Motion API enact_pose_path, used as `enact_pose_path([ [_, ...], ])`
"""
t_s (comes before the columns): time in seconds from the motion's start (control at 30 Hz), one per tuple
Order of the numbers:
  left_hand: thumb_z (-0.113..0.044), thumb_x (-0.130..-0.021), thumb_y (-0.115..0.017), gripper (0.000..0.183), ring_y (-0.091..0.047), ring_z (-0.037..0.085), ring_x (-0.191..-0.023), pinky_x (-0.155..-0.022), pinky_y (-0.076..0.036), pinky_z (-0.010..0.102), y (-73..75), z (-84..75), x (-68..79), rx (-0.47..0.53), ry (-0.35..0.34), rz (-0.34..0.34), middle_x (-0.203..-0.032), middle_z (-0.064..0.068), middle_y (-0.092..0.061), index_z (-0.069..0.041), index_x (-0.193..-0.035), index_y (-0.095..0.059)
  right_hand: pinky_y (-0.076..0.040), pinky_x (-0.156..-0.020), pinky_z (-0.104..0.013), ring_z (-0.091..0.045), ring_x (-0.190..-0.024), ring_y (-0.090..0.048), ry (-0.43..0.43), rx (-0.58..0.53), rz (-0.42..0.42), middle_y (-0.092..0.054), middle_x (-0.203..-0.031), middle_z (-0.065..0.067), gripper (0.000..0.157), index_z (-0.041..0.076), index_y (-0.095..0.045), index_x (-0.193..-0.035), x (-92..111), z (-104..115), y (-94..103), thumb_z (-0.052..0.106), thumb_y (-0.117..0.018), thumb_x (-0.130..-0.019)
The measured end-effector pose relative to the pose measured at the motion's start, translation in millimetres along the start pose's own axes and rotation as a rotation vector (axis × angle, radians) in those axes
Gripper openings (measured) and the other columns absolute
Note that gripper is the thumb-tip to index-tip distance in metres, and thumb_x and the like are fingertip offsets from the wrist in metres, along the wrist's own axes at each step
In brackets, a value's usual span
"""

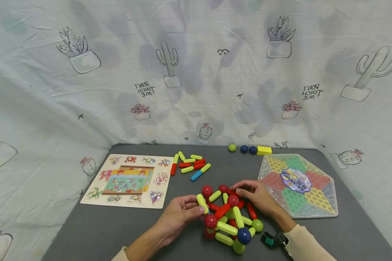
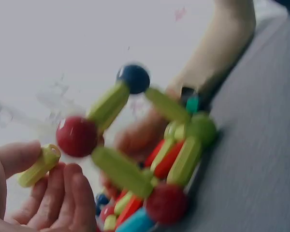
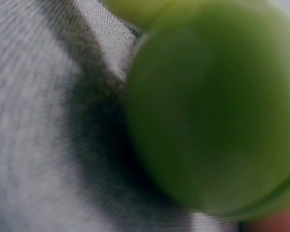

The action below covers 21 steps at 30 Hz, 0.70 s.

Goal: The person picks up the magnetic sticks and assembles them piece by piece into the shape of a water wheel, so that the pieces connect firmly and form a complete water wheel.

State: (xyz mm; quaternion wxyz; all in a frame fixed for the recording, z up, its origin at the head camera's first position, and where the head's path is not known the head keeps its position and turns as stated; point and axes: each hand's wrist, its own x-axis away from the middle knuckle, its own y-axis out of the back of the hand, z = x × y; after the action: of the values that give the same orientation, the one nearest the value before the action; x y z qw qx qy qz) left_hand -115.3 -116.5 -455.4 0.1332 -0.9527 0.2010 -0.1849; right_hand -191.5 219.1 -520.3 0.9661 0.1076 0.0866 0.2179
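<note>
Yellow-green rod [image 1: 202,204], pinched by your left fingers [image 1: 187,200], seems about to be joined; align it with the frame's [image 1: 227,228] red ball [image 1: 211,221]. Whether your right fingers [image 1: 244,184] grip, I cannot tell.

One left hand [image 1: 179,216], one right hand [image 1: 258,196]; one stick frame [image 1: 227,228] showing at least eight balls (five red balls [image 1: 233,200], two green balls [image 1: 257,226], one blue ball [image 1: 244,236]), its overlapping sticks uncountable; one held stick [image 1: 201,203]; about eleven loose sticks [image 1: 196,176]; three loose balls [image 1: 244,149]; one yellow block [image 1: 264,150]; one picture puzzle [image 1: 96,183]; one star game board [image 1: 295,201].
</note>
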Motion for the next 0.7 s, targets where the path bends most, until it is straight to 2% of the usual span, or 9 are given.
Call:
enact_pose_path([
  [0.2,-0.02,-0.106,-0.074,0.05,-0.075,0.012,-0.099,-0.093,-0.062,0.03,-16.7,6.4,-1.6,0.028,0.046,-0.012,-0.111,0.004,-0.08,0.009,-0.144,-0.06,-0.061,-0.093,-0.026,-0.011,-0.11,-0.074,0.001,0.01,0.001,-0.08,-0.125,-0.012,0.021,0.006,-0.079,-0.125,1,-1,2.0,0.013,-0.067,-0.109],
  [0.37,-0.027,-0.107,-0.072,0.048,-0.074,0.012,-0.101,-0.093,-0.061,0.03,-19.6,10.8,-5.9,-0.001,0.08,-0.011,-0.111,0.002,-0.081,0.006,-0.141,-0.065,-0.06,-0.093,-0.026,-0.01,-0.109,-0.075,-0.002,0.005,0.004,-0.08,-0.125,-0.012,0.021,0.006,-0.079,-0.124,1,-1,1.7,0.013,-0.067,-0.109],
  [0.5,-0.028,-0.109,-0.071,0.046,-0.075,0.012,-0.101,-0.093,-0.061,0.03,-20.0,13.0,-7.3,-0.022,0.07,-0.015,-0.112,0.002,-0.081,0.006,-0.14,-0.066,-0.06,-0.093,-0.025,-0.01,-0.11,-0.075,-0.009,-0.002,0.012,-0.079,-0.126,-0.016,0.022,0.005,-0.079,-0.125,1,0,1.5,0.013,-0.067,-0.109],
  [0.6,-0.029,-0.109,-0.069,0.041,-0.074,0.013,-0.094,-0.087,-0.063,0.03,-17.2,15.9,-10.6,-0.112,0.001,-0.07,-0.104,0.004,-0.081,0.005,-0.132,-0.072,-0.061,-0.093,-0.025,-0.01,-0.11,-0.075,-0.01,-0.011,0.016,-0.079,-0.127,-0.017,0.022,0.005,-0.079,-0.125,0,0,1.7,0.014,-0.067,-0.109],
  [0.7,-0.023,-0.109,-0.068,0.028,-0.072,0.016,-0.089,-0.081,-0.062,0.028,-9.4,20.3,-20.1,-0.288,-0.154,-0.186,-0.1,0.006,-0.079,0.001,-0.12,-0.076,-0.061,-0.094,-0.026,-0.01,-0.111,-0.075,0.009,-0.007,0.022,-0.079,-0.127,-0.017,0.022,0.005,-0.078,-0.126,1,-2,2.7,0.012,-0.068,-0.108],
])
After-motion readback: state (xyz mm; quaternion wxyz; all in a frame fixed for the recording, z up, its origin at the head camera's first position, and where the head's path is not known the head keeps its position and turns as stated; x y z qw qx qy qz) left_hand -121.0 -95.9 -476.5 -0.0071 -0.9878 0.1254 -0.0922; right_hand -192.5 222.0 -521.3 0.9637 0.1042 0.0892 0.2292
